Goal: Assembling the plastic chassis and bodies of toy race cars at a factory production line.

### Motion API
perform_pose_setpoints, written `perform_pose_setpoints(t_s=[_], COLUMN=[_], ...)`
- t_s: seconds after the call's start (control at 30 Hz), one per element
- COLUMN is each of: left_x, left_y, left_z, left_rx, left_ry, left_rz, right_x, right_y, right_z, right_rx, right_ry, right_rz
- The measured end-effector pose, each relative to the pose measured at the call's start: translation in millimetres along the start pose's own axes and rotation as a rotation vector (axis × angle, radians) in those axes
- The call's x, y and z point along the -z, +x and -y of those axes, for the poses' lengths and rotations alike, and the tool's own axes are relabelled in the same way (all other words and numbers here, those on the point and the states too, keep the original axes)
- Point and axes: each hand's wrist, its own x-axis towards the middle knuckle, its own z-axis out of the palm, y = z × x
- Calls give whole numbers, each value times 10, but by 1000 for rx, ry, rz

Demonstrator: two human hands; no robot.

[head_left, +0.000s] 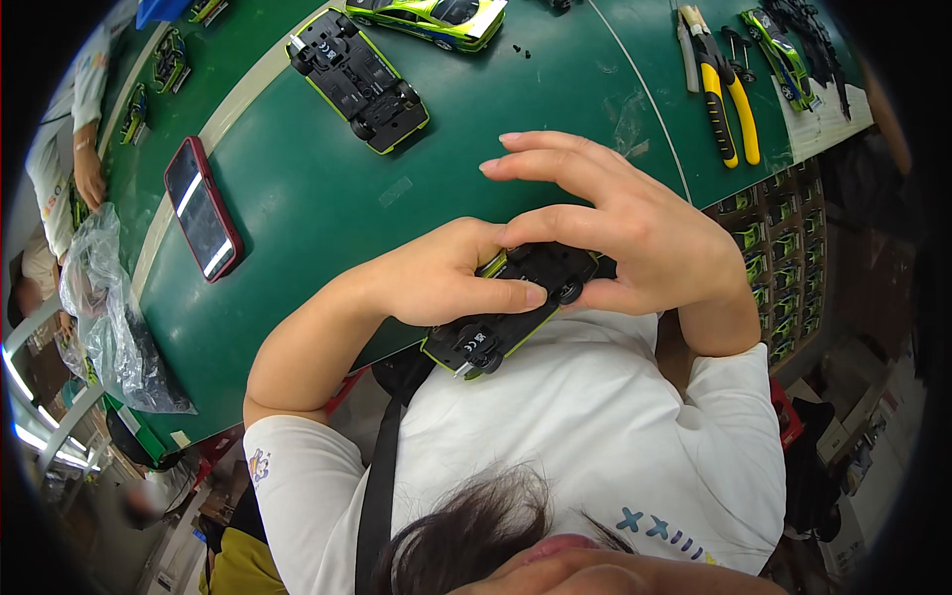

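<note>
I hold a toy car [511, 330] upside down in front of my chest, its black underside and wheels facing up and a green edge showing along the body. My left hand [426, 280] grips it from the left, with the thumb lying across the chassis. At the other end, my right hand [650, 233] has its thumb and index finger round the car near a wheel, while the other fingers stretch out above the table. Parts of the car are hidden under both hands. Another upturned toy car [359, 81] lies farther off on the green table [327, 169].
A red-cased phone [202, 206] lies at left, near a clear plastic bag [114, 307] and another person's hand [89, 177]. A green toy car [436, 18] and small screws [521, 50] sit at the back. Yellow-black pliers [727, 99] lie at right, above a compartmented box of cars [783, 263].
</note>
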Motion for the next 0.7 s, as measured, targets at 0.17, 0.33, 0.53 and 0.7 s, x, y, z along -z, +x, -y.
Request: perform_pose_setpoints(t_s=[0.17, 0.33, 0.53, 0.7], left_x=[-2, -17, 10, 1], left_y=[12, 4, 26, 24], left_z=[-11, -23, -55, -38], left_rx=[21, 24, 92, 74], left_ry=[-23, 15, -23, 26], left_rz=[-19, -23, 5, 18], right_x=[14, -4, -3, -1], right_y=[-9, -2, -7, -10], right_z=[-3, -10, -10, -5], right_rx=[-18, -15, -8, 0], right_ry=[0, 30, -27, -1], right_rz=[22, 19, 1, 17])
